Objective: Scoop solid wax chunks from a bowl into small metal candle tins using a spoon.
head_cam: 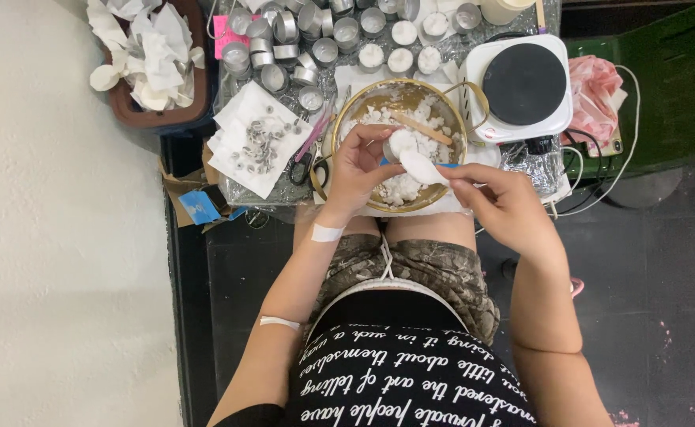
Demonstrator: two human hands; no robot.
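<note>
Left hand (pixel 355 170) grips small metal candle cup (pixel 395 146) above gold bowl (pixel 355 103) of white wax chunks; right hand (pixel 501 198) pinches white spoon (pixel 420 166) just right of cup, handle running rightward.

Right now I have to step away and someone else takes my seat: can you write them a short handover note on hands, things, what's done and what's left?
Left hand: grip on a small round tin cup, held over the gold bowl.
Right hand: holds a white spoon heaped with white wax at the cup.
Bowl holds white wax chunks and a wooden stick.
Done: several filled cups stand behind the bowl.
Left: many empty tin cups at the back; wick tabs lie on a paper towel; the hot plate is bare.
</note>
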